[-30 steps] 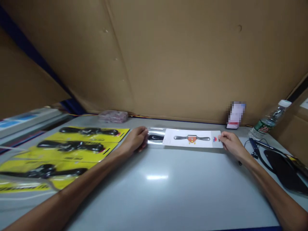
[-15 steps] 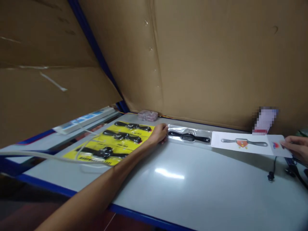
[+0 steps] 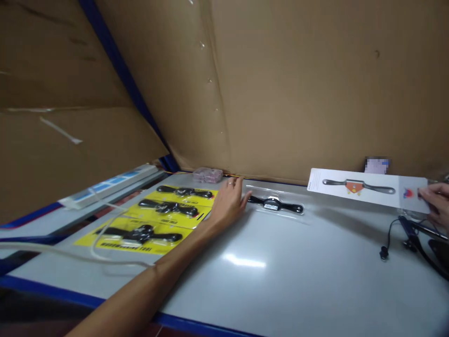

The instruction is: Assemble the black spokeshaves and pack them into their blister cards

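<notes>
A black spokeshave (image 3: 275, 204) lies in a clear plastic blister (image 3: 305, 220) on the table's far side. Beside the blister's left end rests my left hand (image 3: 229, 199), its thumb apart from the fingers and near the spokeshave's handle. At the right edge of view, my right hand (image 3: 437, 201) pinches the end of a white printed card (image 3: 379, 189) that bears a spokeshave picture. The card is held above the table, apart from the blister. Left of my left hand lie several spokeshaves (image 3: 168, 207) packed on yellow cards (image 3: 157, 245).
A power strip (image 3: 108, 185) stands along the left, with a pale cable (image 3: 70, 250) crossing the table corner. A small clear box (image 3: 207, 175) sits at the back by the cardboard wall (image 3: 298, 93). A black cord (image 3: 386, 243) and dark gear (image 3: 414, 238) lie at right.
My right hand has raised the card away from the blister's right end. The fingers of my left hand have loosened and spread. The view has shifted slightly.
</notes>
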Tool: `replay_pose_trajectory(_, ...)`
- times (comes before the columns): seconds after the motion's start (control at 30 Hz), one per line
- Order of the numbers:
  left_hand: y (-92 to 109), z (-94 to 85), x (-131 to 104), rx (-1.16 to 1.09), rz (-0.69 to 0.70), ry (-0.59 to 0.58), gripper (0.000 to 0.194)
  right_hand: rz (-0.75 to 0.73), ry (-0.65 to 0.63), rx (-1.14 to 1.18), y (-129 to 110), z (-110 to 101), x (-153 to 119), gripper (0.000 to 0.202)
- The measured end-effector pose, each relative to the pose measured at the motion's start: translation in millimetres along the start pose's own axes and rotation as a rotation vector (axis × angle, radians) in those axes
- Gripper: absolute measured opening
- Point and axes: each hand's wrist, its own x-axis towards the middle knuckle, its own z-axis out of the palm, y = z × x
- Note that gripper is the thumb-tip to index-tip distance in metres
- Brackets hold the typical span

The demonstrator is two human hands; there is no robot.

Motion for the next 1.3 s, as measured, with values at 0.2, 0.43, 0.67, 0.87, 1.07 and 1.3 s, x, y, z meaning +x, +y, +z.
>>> replay_pose_trajectory(0.2,13.2,6.1,-1.7,0.24,0.546,-0.274,0.078,-0.194,0.061,-0.057,-27.3,35.4,-29.9,0.03)
replay_pose_trajectory(0.43,29.7,0.8,16.9,0.368,0.507,-0.369,0.062,-0.393,-0.213,-0.168,-18.3,69.7,-51.0,0.022)
replay_pose_trajectory(0.67,51.7,-10.9,-5.6,0.443,0.506,-0.41,0.032,-0.612,-0.533,-0.408,-6.8,94.7,-71.4,0.012)
replay_pose_trajectory(0.87,61.2,-9.2,-36.9,0.464,0.509,-0.412,0.016,-0.703,-0.601,-0.656,-5.7,108.1,-84.6,0.019)
replay_pose_trajectory(1.07,54.1,-2.4,-55.7,0.371,0.572,-0.425,0.038,-0.676,-0.602,-0.71,-8.6,110.0,-84.6,0.02)
replay_pose_trajectory(1.3,60.5,10.3,-60.0,0.204,0.747,-0.366,0.054,-0.73,-0.59,-0.749,-1.4,110.3,-78.5,0.021)
